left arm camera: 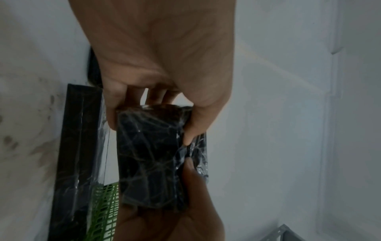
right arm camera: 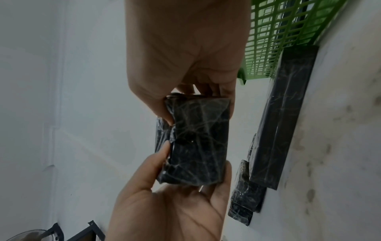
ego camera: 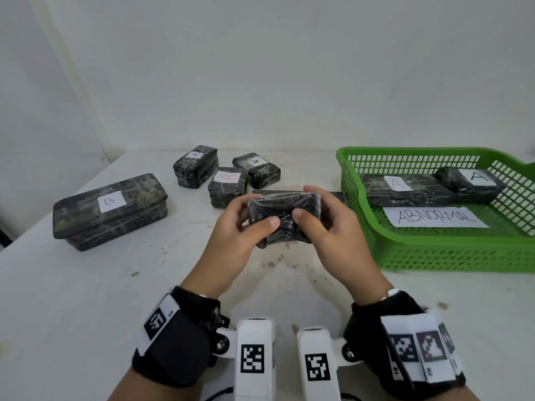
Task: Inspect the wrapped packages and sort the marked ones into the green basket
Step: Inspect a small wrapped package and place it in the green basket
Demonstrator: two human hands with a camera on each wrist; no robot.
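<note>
Above the table [ego camera: 72, 285], both hands grip a wrapped package [ego camera: 285, 215] lying left-to-right.

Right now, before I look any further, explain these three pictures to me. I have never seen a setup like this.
No machine here: a person wears one camera on the head and one on each wrist. The big picture is the head view, looking down at a white table. The two darker pictures look along each wrist at the fingers.

The left hand and right hand together hold one small dark wrapped package, thumbs on its crinkled seam. No label shows on the side facing us.

On the table lie a large package marked B and three small ones marked A. The green basket at the right, with a paper reading ABNORMAL, holds two packages marked A.
</note>
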